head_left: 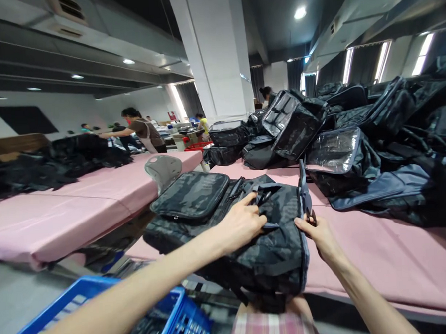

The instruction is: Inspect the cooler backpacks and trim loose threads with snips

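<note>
A dark camouflage bag (283,253) lies across the pink-covered table's front edge, with a zipped front panel (190,193) on its left part. My left hand (244,219) rests on top of it, fingers curled at a slit-like opening edged in grey-blue. At the right end, my right hand (321,235) closes on the bag's upright grey-blue edge, thumb on the near side. Something small and dark shows among its fingers; its kind I cannot make out. The fingertips inside the opening are partly hidden.
Camouflage bags with silvery linings (336,151) are heaped on the pink table (385,258) at right. A blue basket (178,314) stands low at left. Beyond a grey chair (163,170), another pink table (79,209) holds dark bags (58,163); a co-worker (144,131) stands there.
</note>
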Demonstrator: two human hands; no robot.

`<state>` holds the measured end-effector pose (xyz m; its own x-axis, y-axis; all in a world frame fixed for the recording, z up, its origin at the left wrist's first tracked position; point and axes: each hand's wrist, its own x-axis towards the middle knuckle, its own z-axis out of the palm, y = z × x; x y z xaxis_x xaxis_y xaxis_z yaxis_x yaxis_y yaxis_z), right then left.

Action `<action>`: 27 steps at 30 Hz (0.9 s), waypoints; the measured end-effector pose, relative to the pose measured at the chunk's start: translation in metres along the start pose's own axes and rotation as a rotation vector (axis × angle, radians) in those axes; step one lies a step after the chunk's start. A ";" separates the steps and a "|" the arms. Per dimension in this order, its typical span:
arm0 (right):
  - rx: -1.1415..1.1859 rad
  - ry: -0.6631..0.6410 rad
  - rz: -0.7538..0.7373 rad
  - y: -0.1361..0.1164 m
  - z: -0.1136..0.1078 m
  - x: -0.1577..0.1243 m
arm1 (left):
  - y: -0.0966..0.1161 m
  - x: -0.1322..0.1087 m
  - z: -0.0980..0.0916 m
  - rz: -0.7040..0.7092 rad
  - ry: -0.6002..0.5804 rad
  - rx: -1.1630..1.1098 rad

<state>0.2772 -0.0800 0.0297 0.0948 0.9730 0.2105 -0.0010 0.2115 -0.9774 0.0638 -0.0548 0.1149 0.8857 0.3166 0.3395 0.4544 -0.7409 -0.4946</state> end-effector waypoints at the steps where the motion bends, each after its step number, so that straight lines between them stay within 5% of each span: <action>1: -0.030 -0.017 -0.006 0.001 -0.002 -0.004 | 0.013 -0.009 -0.001 -0.037 0.085 -0.004; 5: -0.270 -0.054 -0.046 -0.002 -0.017 -0.018 | 0.051 -0.025 0.003 -0.084 0.337 -0.009; 8: -0.581 0.062 -0.179 -0.016 -0.028 -0.033 | 0.059 -0.024 0.009 -0.069 0.421 0.016; 12: -0.876 0.116 -0.425 -0.037 -0.024 -0.055 | 0.057 -0.024 0.013 -0.056 0.481 0.034; 18: -1.021 0.084 -0.648 -0.049 0.004 -0.054 | 0.061 -0.026 0.012 -0.060 0.468 0.028; 22: -0.833 0.056 -0.546 -0.042 -0.002 -0.039 | 0.057 -0.027 0.006 -0.096 0.431 -0.002; 27: -0.310 0.263 -0.176 -0.017 -0.026 -0.030 | 0.049 -0.025 0.002 -0.130 0.349 0.006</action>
<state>0.2998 -0.1154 0.0399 0.3169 0.8596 0.4007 0.3328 0.2948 -0.8957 0.0640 -0.0975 0.0805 0.7357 0.1860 0.6513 0.5621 -0.7042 -0.4338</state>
